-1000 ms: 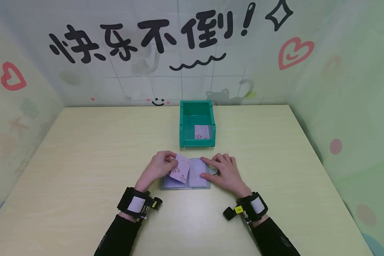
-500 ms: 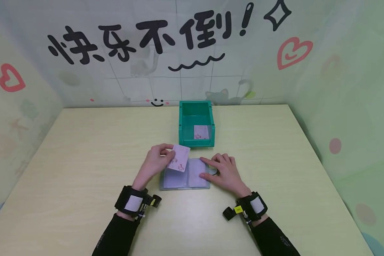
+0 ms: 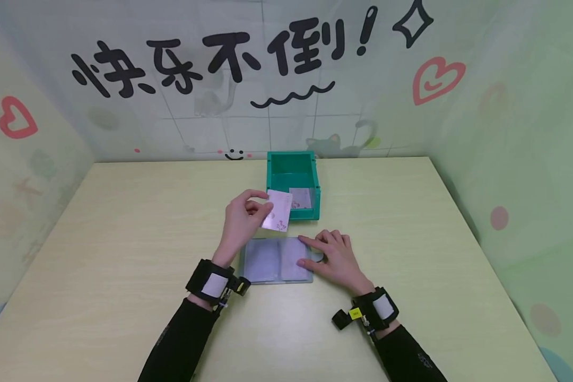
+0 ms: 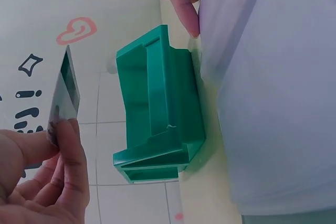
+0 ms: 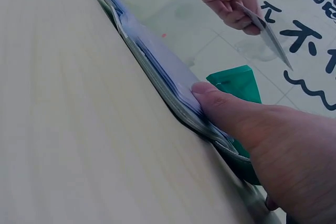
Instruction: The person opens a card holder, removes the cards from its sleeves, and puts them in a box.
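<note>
Between thumb and fingers my left hand [image 3: 244, 220] pinches a small pink card [image 3: 279, 213] with a flower print, raised by the front left corner of a green bin [image 3: 318, 185]. In the left wrist view the card [image 4: 64, 90] appears nearly edge-on, apart from the bin. An open card album [image 3: 261, 260] with clear pocket pages lies flat on the table. My right hand [image 3: 335, 260] rests on the album's right page; the thumb [image 5: 212, 98] presses the stacked pages in the right wrist view.
A second pink card [image 3: 301, 198] lies inside the bin near its front. The pale wooden table [image 3: 124, 239] meets a printed backdrop [image 3: 210, 127] at the back and sides. A grey closure tab shows at the album's right edge, partly under the right hand.
My left hand has lifted the pink card off the album's left page and carried it up and forward to the bin's front. The right hand has stayed on the album.
</note>
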A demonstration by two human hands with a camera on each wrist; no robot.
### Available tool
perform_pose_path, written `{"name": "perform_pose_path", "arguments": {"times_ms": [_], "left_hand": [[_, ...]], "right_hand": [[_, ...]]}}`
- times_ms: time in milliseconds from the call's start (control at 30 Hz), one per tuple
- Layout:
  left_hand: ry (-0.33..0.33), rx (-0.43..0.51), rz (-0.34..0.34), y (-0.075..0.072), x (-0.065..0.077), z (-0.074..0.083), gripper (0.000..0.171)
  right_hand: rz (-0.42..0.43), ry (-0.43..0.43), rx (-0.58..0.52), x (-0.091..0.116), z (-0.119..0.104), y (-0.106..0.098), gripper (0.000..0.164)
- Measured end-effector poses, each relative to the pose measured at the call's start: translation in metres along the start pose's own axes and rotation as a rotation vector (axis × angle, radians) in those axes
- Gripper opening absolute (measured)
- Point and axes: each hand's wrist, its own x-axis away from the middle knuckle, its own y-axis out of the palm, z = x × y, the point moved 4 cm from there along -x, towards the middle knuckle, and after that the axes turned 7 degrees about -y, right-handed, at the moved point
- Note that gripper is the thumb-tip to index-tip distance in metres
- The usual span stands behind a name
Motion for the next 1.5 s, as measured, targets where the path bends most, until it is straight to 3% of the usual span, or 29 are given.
{"name": "perform_pose_path", "arguments": {"times_ms": [167, 400, 900, 1367, 1500], "left_hand": [[0.064, -0.074, 0.033, 0.010, -0.011, 0.011, 0.019], [0.106, -0.169, 0.012, 0.025, -0.027, 0.026, 0.018], [0.060, -0.314, -0.053, 0.058, -0.049, 0.026, 0.025], [0.023, -0.486, -0.131, 0.080, -0.057, 0.015, 0.020], [-0.013, -0.497, -0.179, 0.084, -0.057, 0.010, 0.019]], "right_hand": [[0.010, -0.006, 0.001, 0.000, 0.000, 0.000, 0.058], [0.021, -0.023, 0.010, 0.000, -0.001, -0.001, 0.057], [0.015, -0.013, -0.014, 0.000, -0.002, -0.004, 0.057], [0.008, -0.005, -0.010, 0.000, -0.001, -0.004, 0.057], [0.015, -0.009, -0.010, 0.000, -0.001, -0.004, 0.057]]}}
